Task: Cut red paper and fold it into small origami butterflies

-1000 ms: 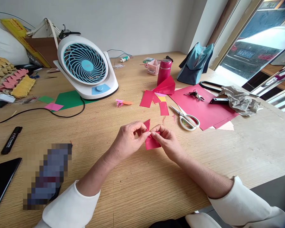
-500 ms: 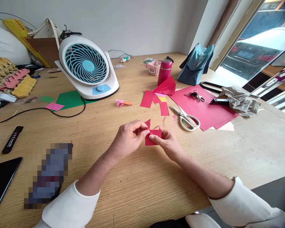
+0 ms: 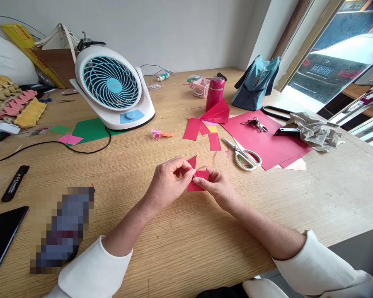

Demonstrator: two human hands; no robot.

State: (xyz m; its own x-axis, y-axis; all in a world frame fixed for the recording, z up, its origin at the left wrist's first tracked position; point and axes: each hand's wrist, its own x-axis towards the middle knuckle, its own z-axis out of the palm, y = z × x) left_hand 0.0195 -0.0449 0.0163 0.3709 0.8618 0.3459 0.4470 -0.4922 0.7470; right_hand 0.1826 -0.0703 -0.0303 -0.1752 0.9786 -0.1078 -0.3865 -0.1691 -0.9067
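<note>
The small folded red paper piece (image 3: 197,181) sits low over the wooden table (image 3: 180,244), pinched by left hand (image 3: 170,184) and right hand (image 3: 217,187) fingertips, apparently steadying a crease.

Looks like a home craft corner or small paper-craft workshop. Wooden bench (image 3: 180,248) strewn w/ red paper sheets (image 3: 261,140), cut scraps (image 3: 214,142), scissors (image 3: 244,156) & green paper (image 3: 91,129). Stacks of folded paper pieces (image 3: 9,101) at far left. Desk fan (image 3: 112,85), thermos (image 3: 215,93), pouch bag (image 3: 256,82), keys (image 3: 255,123), phone (image 3: 1,238). Big window (image 3: 338,54) facing a parked car (image 3: 329,66).
</note>
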